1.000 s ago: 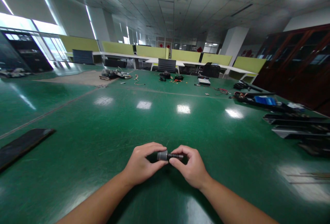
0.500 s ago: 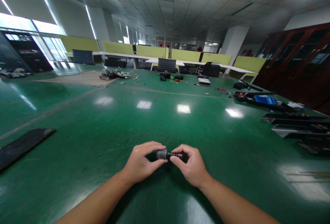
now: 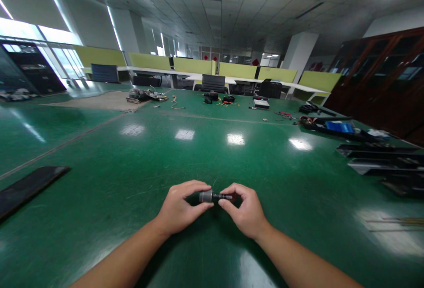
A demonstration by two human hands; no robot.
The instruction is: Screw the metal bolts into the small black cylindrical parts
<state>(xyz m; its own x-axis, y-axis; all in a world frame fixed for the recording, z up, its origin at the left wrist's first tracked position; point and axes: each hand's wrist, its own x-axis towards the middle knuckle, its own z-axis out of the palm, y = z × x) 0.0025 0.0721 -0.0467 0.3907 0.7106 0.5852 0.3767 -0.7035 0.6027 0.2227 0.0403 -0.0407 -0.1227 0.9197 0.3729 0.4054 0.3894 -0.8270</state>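
Near the bottom middle of the view, my left hand grips a short grey cylinder between thumb and fingers. A thin dark shaft with ridges or rings along it extends from the cylinder's right end. My right hand pinches this shaft between thumb and fingertips. Cylinder and shaft lie in one line, roughly level, just above the green surface. Whether they are one piece or two, I cannot tell.
A dark flat panel lies at the left. Dark metal channels and thin rods are at the right. Further off are a white box, black parts, a heap of parts and a blue item.
The whole view has shifted very slightly. Both hands keep their grips, and the gap between the cylinder and my right fingertips looks slightly wider.
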